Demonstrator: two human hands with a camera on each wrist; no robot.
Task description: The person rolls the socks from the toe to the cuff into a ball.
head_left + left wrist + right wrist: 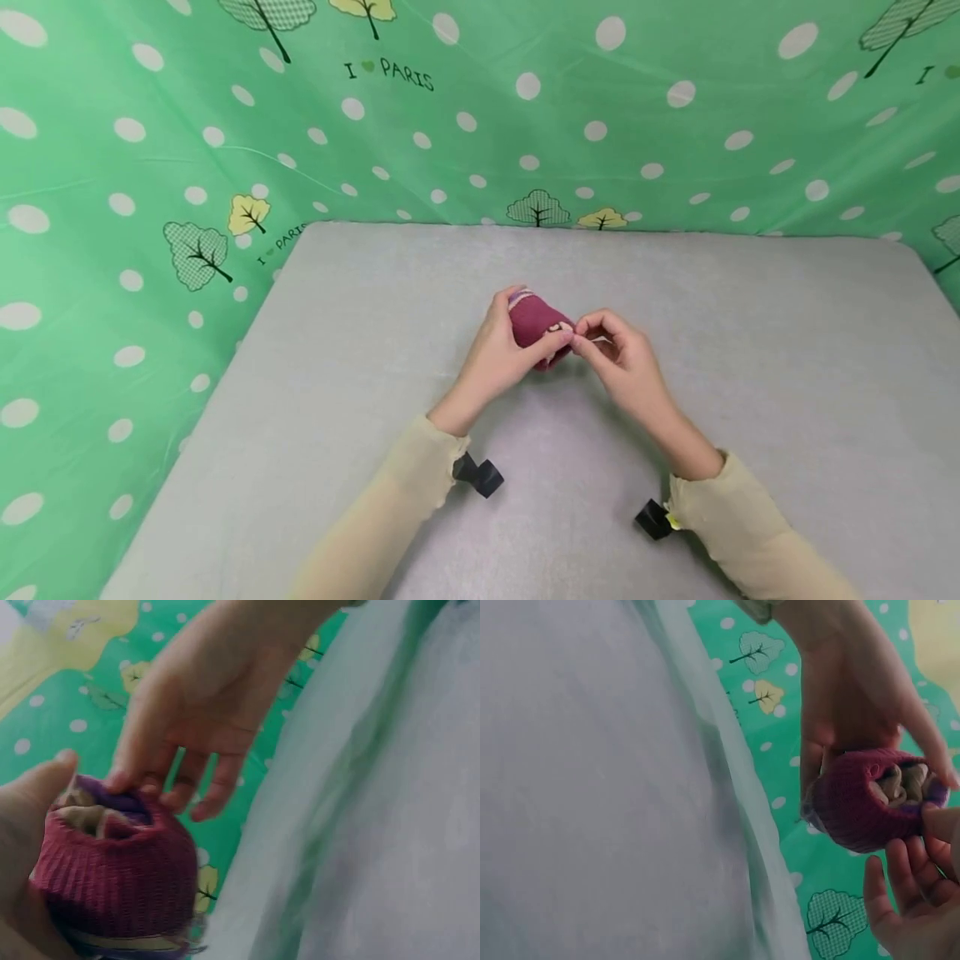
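Observation:
A maroon ribbed-knit sock (532,320), bundled into a ball, is held over the middle of the grey table. My left hand (495,346) grips it from the left, thumb along its near side. At its right end, my right hand (626,367) pinches the edge of the opening between thumb and forefinger. In the left wrist view the ribbed sock (124,877) has its opening upward, with beige and purple fabric tucked inside. The right wrist view shows crumpled beige fabric (909,784) within the opening and the right hand's other fingers (881,892) spread below.
The grey table (337,333) stretches out on all sides of the hands. Behind it and to the left hangs a green cloth (480,83) with white dots and trees. Small black devices (487,478) sit at both wrists, beside cream sleeves (397,492).

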